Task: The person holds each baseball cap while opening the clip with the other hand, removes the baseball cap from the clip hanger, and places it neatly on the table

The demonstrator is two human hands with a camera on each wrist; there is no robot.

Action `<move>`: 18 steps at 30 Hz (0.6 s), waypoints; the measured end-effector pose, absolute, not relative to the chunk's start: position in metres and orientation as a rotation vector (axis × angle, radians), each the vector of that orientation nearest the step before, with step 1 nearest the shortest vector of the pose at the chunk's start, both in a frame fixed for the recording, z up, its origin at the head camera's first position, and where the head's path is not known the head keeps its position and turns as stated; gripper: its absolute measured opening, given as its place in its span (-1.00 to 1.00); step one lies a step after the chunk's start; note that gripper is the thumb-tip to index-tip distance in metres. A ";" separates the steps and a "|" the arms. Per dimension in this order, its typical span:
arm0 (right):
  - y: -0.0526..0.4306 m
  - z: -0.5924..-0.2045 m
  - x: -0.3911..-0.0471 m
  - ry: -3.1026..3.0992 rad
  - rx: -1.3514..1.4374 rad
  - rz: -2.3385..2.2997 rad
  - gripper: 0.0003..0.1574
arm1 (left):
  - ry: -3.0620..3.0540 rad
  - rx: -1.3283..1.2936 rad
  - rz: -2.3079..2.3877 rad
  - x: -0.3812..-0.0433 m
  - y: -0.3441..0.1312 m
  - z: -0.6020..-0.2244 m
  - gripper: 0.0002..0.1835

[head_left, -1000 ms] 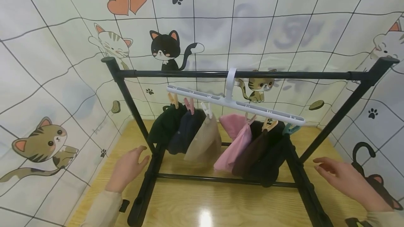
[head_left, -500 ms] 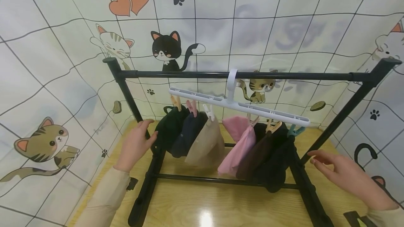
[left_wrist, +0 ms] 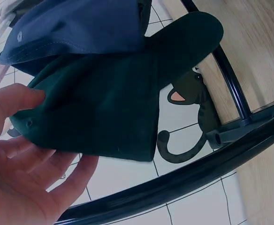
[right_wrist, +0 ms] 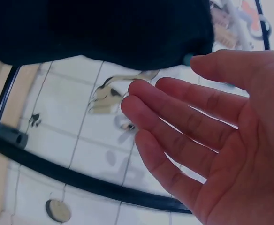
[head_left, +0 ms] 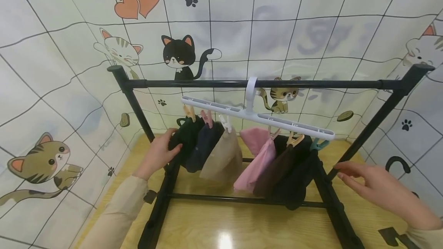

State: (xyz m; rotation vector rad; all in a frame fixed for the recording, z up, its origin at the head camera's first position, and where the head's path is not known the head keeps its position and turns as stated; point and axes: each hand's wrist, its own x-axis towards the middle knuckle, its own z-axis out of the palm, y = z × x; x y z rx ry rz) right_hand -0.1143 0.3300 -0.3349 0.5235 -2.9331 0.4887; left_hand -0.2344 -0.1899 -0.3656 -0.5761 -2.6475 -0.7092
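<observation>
Left grip (head_left: 157, 156): wide, thumb lapping over the crown of the green cap (left_wrist: 99, 110), fingers at its lower edge in the wrist view. How firmly they press, I can't tell.

Green cap hangs toward the desk's (head_left: 204, 220) back left corner, immediately right of my left grip. Crown toward my palm, brim pointing down at the desk. Long axis steep, running from the peach clothespin (head_left: 189, 113) to the brim; I judge this the key relation, since my reach comes across that axis and the clothespin sits above my fingers. Navy cap (head_left: 204, 149) just beyond, on the far side from my grip.

Right grip (head_left: 382, 192): wide, holding nothing, toward the desk's right edge, apart from the black cap (head_left: 294, 183). For the green cap, left is plainly the nearer of my 2. White hanger (head_left: 249, 115) carries all 3 caps noted.
</observation>
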 end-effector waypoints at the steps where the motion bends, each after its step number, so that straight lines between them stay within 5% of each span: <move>1: 0.327 -0.333 -0.113 -2.936 0.536 0.488 -0.69 | -2.643 -0.584 -0.712 -0.234 -0.189 -0.366 -0.53; 18: 0.245 -0.323 -0.108 -2.838 0.742 0.555 -0.81 | -2.601 -0.717 -0.690 -0.225 -0.182 -0.376 -0.75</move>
